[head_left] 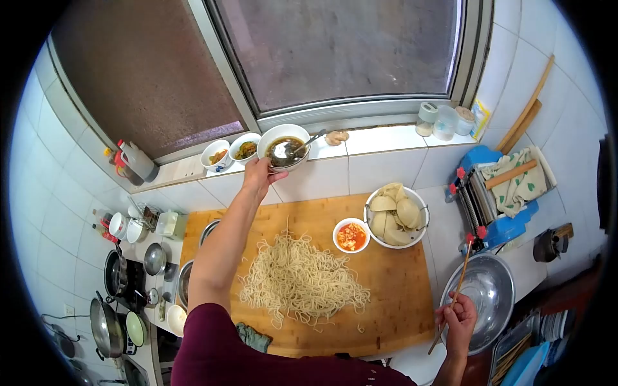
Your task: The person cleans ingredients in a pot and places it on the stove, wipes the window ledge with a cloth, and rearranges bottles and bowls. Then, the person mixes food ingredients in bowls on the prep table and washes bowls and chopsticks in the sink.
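My left hand (262,177) reaches out to the windowsill, its fingers closed on the near side of a white bowl (263,149) of dark sauce. A metal spoon (311,141) leans in that bowl. Whether the bowl rests on the sill or hangs just off it, I cannot tell. Low on the right, my right hand (458,315) grips chopsticks (461,278), held slantwise beside a large metal basin (487,302). Between my arms, a loose heap of noodles (302,280) lies on the wooden board (402,309).
On the board stand a small bowl of red sauce (351,235) and a white bowl with pale dough-like pieces (397,215). Two small bowls (215,154) and a ginger piece (336,137) line the sill. A blue pasta machine (492,193) is right; pans (106,325) are left.
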The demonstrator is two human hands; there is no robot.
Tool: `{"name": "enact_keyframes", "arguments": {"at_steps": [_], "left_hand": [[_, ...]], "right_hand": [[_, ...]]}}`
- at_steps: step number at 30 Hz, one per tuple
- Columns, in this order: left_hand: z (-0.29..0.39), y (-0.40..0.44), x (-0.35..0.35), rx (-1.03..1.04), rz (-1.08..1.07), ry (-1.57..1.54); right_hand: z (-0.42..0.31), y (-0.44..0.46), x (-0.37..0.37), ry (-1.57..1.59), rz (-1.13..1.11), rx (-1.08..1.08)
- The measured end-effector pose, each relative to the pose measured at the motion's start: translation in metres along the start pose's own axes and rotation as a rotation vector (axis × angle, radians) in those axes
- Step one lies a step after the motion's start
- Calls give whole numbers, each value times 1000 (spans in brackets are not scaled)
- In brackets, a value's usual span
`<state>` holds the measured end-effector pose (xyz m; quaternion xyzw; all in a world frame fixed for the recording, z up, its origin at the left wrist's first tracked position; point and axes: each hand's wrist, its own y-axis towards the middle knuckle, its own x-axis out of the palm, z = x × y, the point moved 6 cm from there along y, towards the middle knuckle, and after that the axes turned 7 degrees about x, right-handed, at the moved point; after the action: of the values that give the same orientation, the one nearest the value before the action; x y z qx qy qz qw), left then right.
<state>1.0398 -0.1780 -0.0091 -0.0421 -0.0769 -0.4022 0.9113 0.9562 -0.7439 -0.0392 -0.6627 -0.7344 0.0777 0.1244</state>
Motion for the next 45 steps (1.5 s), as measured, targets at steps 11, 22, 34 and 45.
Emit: {"name": "enact_keyframes", "arguments": {"at_steps": [11,22,34,45], "left_hand": [[-8,23,0,-20,39,-101],[-19,27,-3,74,140,-244],[-171,-129,7,-310,-244,129],[-263,-137,74,-419,-223,40]], "right_hand": [[7,21,14,-29,-1,16],[12,33,33,-79,12,73],[49,21,65,-86,-199,125],[53,-2,62,-106,-131,136]]}}
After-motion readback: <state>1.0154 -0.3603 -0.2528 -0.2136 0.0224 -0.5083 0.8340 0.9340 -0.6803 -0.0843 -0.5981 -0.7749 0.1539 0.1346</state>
